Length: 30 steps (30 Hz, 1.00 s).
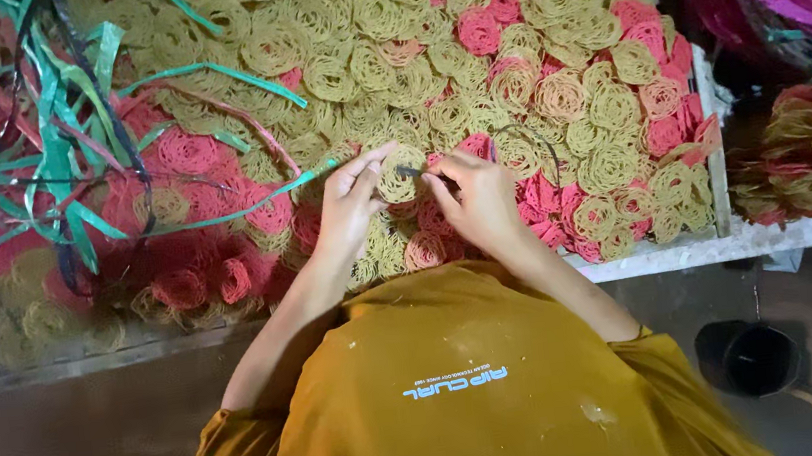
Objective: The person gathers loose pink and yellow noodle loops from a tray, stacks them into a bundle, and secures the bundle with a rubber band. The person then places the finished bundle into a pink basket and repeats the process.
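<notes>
Your left hand (348, 204) pinches green strip (234, 214), frame centre. Your right hand (479, 200) grips thin dark strap (412, 171) beside it. Beneath: yellow and pink coiled crackers (469, 60) on tray (719, 243). Tangled green strips (65, 143) upper left.

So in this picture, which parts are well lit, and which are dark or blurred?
Head view: light falls on the middle, where the left hand and right hand pinch a thin dark strip above the yellow and pink noodle coils; the left side under the green plastic strips lies in shadow; the floor is dark; edges look soft, the fingers slightly blurred.
</notes>
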Available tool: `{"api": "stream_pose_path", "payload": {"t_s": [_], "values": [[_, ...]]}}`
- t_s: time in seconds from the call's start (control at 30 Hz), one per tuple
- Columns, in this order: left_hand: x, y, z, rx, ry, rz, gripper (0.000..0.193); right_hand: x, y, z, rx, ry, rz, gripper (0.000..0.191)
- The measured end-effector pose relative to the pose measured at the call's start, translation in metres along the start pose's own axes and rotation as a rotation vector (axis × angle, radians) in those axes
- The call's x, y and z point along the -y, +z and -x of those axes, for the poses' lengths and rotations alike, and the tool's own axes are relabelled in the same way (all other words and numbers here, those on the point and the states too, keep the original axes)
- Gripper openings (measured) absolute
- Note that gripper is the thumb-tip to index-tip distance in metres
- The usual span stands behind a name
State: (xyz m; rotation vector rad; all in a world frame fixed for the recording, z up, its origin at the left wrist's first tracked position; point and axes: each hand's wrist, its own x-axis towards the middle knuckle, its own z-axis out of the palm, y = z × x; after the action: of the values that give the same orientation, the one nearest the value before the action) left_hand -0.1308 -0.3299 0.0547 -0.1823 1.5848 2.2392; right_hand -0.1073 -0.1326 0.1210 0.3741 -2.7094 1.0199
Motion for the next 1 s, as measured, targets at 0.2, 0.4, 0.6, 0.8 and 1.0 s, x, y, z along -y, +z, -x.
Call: {"api": "stream_pose_path", "payload": {"t_s": [0.2,0.4,0.6,0.8,1.0], "values": [[-0.004,0.005,0.010,-0.064,0.042,-0.009,0.037,0.008,-0.003,0.006,0.034,-0.036,0.100,0.010],[0.000,0.018,0.019,0.041,0.145,0.132,0.036,0.010,-0.003,0.015,0.060,-0.039,0.148,0.012],[0.003,0.022,0.024,0.088,0.290,-0.104,0.037,-0.001,0.012,0.020,0.028,-0.030,0.038,0.010],[0.003,0.042,0.038,-0.014,0.617,-0.611,0.025,-0.020,0.012,0.033,0.006,0.006,-0.277,0.036],[0.000,0.064,0.042,0.066,0.610,-0.560,0.024,-0.034,-0.008,0.050,0.078,-0.046,-0.010,0.039]]}}
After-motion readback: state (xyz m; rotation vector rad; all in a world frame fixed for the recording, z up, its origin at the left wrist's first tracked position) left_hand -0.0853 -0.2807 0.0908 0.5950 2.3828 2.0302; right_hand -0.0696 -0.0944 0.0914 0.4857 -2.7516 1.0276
